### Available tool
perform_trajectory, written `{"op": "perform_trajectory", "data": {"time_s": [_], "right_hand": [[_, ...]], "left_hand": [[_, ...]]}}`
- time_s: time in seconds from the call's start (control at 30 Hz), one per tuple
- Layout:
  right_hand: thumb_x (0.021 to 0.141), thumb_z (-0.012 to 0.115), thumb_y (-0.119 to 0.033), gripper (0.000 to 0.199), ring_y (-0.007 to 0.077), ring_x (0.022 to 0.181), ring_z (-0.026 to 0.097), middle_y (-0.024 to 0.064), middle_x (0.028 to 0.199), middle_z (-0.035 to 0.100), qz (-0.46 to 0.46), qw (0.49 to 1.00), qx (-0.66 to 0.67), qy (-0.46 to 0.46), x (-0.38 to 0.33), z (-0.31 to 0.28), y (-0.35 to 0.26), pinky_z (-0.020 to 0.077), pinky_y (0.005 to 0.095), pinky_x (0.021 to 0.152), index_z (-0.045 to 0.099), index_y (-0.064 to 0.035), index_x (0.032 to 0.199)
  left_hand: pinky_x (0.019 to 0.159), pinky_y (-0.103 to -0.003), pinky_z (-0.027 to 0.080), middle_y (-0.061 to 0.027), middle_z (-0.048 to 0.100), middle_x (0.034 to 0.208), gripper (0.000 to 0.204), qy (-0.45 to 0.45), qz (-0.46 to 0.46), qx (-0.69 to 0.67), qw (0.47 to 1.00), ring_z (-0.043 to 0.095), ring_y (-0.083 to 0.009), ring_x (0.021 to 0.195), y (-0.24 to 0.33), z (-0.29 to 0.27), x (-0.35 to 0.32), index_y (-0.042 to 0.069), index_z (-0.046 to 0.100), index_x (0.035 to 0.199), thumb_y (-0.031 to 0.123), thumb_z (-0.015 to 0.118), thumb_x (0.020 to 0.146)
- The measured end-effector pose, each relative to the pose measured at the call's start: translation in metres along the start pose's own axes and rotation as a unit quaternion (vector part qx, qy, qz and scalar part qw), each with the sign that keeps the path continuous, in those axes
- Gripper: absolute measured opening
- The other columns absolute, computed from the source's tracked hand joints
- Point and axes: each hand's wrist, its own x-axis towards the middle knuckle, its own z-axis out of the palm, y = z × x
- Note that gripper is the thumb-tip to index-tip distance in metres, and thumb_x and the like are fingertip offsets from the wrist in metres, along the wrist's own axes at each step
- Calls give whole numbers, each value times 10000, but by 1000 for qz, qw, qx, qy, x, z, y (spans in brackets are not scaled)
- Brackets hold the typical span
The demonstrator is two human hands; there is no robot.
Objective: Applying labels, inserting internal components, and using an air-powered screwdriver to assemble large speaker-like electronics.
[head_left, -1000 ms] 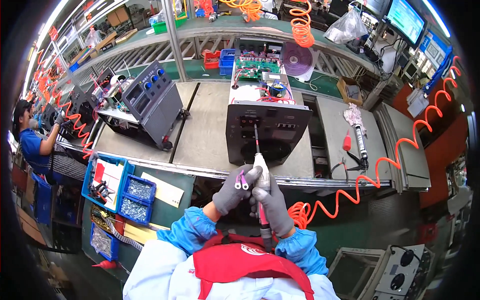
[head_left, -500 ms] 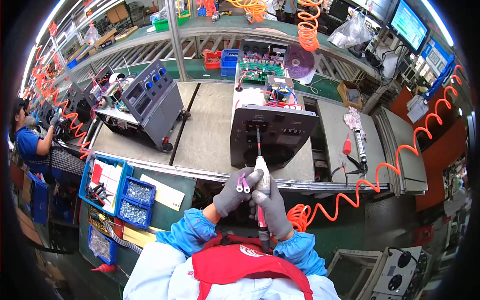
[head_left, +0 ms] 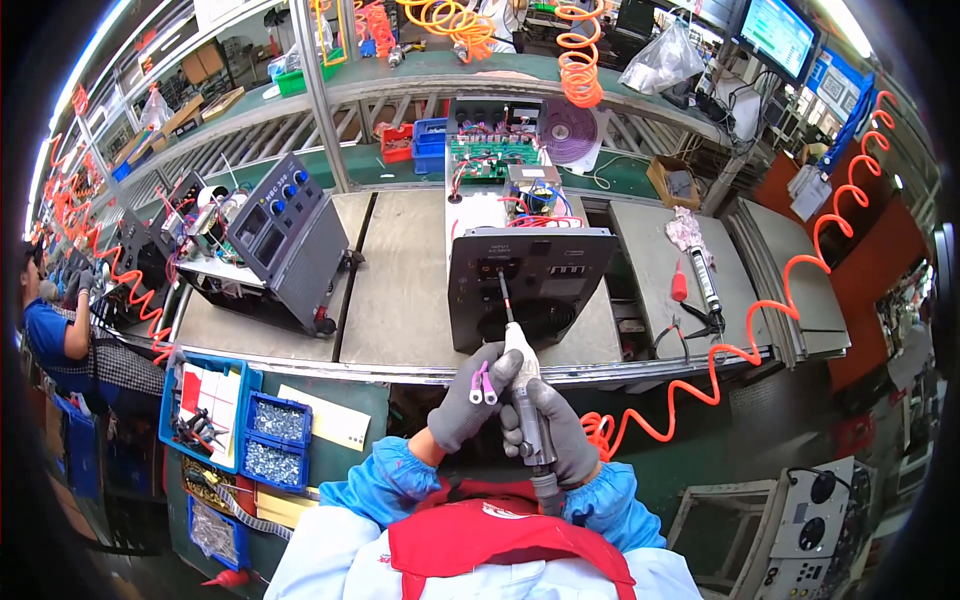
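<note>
My left hand (head_left: 466, 408), in a grey glove, is closed around two purple-sleeved ring terminals (head_left: 484, 384). Its thumb and fingertips press the white nose of a power screwdriver (head_left: 521, 348). My right hand (head_left: 562, 428), gloved as well, wraps the tool's grey body lower down. The long bit points away from me and its tip meets a terminal on the dark rear panel (head_left: 573, 285) of an opened electrical unit. Behind that panel the unit's green circuit board (head_left: 495, 155) and red wires show.
A second opened unit (head_left: 265, 240) stands left on the metal worktop. Blue trays of screws (head_left: 275, 440) lie at lower left. Pliers (head_left: 672, 335), a marker-like tube (head_left: 706, 280) and a coiled orange hose (head_left: 715, 375) are at right. A co-worker (head_left: 65, 325) is at far left.
The view has shifted, so the worktop appears further left and lower. My right hand's grip on the screwdriver has loosened and shows more of its grey body. The bit stays at the panel.
</note>
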Motion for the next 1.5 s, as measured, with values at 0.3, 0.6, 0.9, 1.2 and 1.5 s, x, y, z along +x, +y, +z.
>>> {"op": "perform_trajectory", "data": {"time_s": [0.3,0.6,0.9,1.2,1.5], "right_hand": [[914,573,-354,485,133,606,581,52,790,591,-20,990,-141,20,-12,-4,-3,537,302,541,414,-139,1318],[889,604,-295,655,122,581,583,60,779,592,70,987,-139,-33,-40,-13,-6,538,290,522,308,-163,1458],[870,599,-273,716,121,570,580,65,777,591,85,974,-205,-45,-42,1,-18,529,275,519,265,-172,1495],[841,631,-226,749,131,607,562,57,792,565,-24,974,-222,37,-11,7,-13,535,301,560,250,-143,1481],[860,655,-217,704,91,616,534,37,820,566,-76,973,-213,30,7,12,-4,498,254,523,294,-109,1455]], "left_hand": [[407,-226,269,46,416,642,503,108,-84,-131,982,361,-49,482,-6,-21,31,33,553,1219,470,457,990],[402,-204,251,67,369,604,256,17,-46,-133,990,315,-37,449,-8,-59,60,42,581,1001,287,504,1002],[401,-205,264,44,399,624,262,109,-50,-155,981,349,-49,463,-15,-103,58,47,567,966,299,499,993],[399,-184,290,57,442,651,384,58,-111,-111,986,406,-27,492,-7,-37,19,67,586,944,436,490,992],[408,-204,260,71,403,623,359,12,-105,-129,986,349,-27,473,-11,-16,-1,131,522,847,460,489,987]]}}
